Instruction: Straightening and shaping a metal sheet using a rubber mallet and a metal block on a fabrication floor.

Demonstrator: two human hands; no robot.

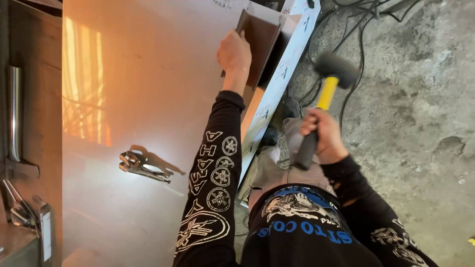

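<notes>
My left hand (234, 53) is closed on a brown bent metal piece (259, 39) that rests at the right edge of a large shiny metal sheet (148, 99). My right hand (322, 136) grips the black handle of a rubber mallet (330, 84) with a yellow shaft and a dark head, raised in the air to the right of the sheet's edge. Along that edge runs a white film-covered folded strip (284, 74).
Locking pliers (143, 165) lie on the sheet near my left arm. A wooden cabinet with a metal handle (15, 113) stands at the left. Black cables (356, 29) trail over the rough concrete floor (420, 123) at the right.
</notes>
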